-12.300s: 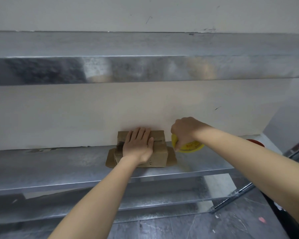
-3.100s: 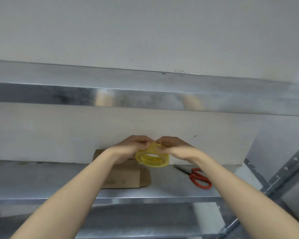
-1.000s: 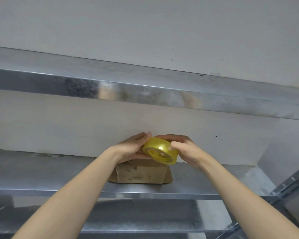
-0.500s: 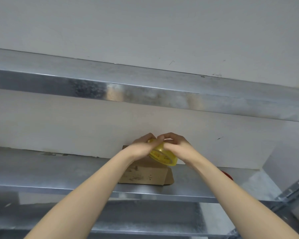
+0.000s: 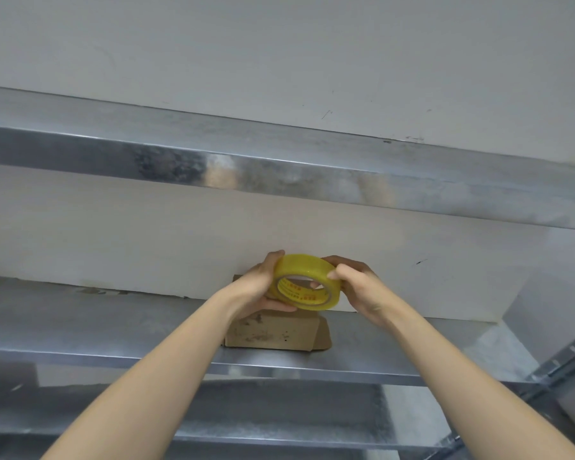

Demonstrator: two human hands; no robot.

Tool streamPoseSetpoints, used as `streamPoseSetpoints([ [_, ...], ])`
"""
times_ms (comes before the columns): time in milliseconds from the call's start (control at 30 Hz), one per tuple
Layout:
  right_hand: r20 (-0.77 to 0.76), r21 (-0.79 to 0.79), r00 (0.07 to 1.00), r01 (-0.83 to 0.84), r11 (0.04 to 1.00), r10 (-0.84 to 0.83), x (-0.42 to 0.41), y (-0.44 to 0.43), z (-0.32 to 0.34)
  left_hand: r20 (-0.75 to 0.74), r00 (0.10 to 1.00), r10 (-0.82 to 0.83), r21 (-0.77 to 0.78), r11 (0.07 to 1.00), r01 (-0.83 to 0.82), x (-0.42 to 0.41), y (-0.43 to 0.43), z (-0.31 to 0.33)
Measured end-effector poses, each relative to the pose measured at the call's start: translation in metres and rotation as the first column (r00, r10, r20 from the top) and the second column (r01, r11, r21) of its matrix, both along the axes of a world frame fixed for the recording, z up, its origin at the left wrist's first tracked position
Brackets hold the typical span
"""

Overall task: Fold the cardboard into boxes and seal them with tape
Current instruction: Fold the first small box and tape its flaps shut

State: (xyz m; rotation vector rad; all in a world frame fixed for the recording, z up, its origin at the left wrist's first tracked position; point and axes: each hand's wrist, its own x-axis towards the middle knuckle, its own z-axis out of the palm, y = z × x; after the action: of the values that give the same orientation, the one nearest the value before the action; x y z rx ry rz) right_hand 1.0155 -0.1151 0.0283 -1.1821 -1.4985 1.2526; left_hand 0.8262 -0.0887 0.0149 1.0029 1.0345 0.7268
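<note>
Shelf (image 5: 80, 323): bare metal, carrying the box near its front edge. A nudge toward the viewer could slide the box off this smooth sheet.
Left hand (image 5: 258, 288): its fingers are curled round the left side of the tape roll and its thumb is beneath, holding the roll up. If this grip slackens while the other hand pulls, the roll may spin or drop onto the box.
Box (image 5: 273, 335): small, brown cardboard, resting on the shelf directly below both hands, with a flap jutting out at its right end. Neither hand steadies it, so its flaps may spring apart before tape reaches them. Whether its top seam already has tape cannot be told.
Tape roll (image 5: 307, 282): yellowish clear tape, held tilted in the air between the hands. No free end is visible. Such an end is hard to find on clear tape, and a fingernail may tear off only a sliver.
Right hand (image 5: 357, 288): its thumb presses on the roll's outer face, and its fingers are wrapped behind, with one tip showing inside the core. It is probably feeling for the tape end. A freed strip could fold onto itself or cling to the fingers.
</note>
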Motion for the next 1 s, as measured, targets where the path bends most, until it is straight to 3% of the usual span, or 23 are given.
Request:
streamPoseSetpoints([
  [100, -0.004, -0.025, 1.000, 0.012, 1.000, -0.012, -0.002, -0.002, 0.005, 0.004, 1.000, 0.015, -0.020, 1.000, -0.015, 0.001, 0.000, -0.001],
  [167, 0.173, -0.021, 0.985, -0.003, 1.000, 0.007, -0.005, -0.003, 0.011, -0.067, 0.998, 0.022, 0.026, 0.999, -0.020, 0.002, 0.002, 0.000],
  [267, 0.435, -0.023, 0.900, 0.019, 1.000, -0.007, -0.016, -0.001, 0.017, -0.291, 0.955, 0.066, 0.219, 0.976, 0.000, 0.006, 0.002, 0.003],
  [367, 0.465, -0.002, 0.884, 0.059, 0.998, -0.051, -0.026, 0.003, 0.018, -0.426, 0.898, 0.113, 0.400, 0.914, 0.074, 0.013, 0.001, 0.011],
  [433, 0.378, -0.003, 0.922, 0.093, 0.996, -0.085, -0.026, 0.002, 0.016, -0.368, 0.924, 0.101, 0.359, 0.932, 0.041, 0.013, 0.001, 0.016],
  [533, 0.170, 0.036, 0.974, 0.145, 0.989, -0.149, -0.019, 0.001, 0.014, -0.185, 0.982, 0.030, 0.085, 0.996, -0.014, 0.002, 0.003, 0.007],
  [633, 0.146, 0.024, 0.983, 0.106, 0.994, -0.108, -0.023, -0.001, 0.014, -0.068, 0.997, 0.022, -0.028, 0.999, -0.024, 0.002, 0.003, -0.003],
  [833, 0.269, -0.056, 0.958, 0.116, 0.992, -0.097, -0.028, 0.005, 0.022, 0.048, 0.998, 0.035, 0.158, 0.987, -0.042, 0.009, 0.006, 0.002],
  [1000, 0.270, -0.090, 0.950, 0.185, 0.979, -0.154, -0.031, 0.008, 0.020, 0.056, 0.992, 0.112, 0.291, 0.949, -0.123, 0.006, 0.006, 0.001],
])
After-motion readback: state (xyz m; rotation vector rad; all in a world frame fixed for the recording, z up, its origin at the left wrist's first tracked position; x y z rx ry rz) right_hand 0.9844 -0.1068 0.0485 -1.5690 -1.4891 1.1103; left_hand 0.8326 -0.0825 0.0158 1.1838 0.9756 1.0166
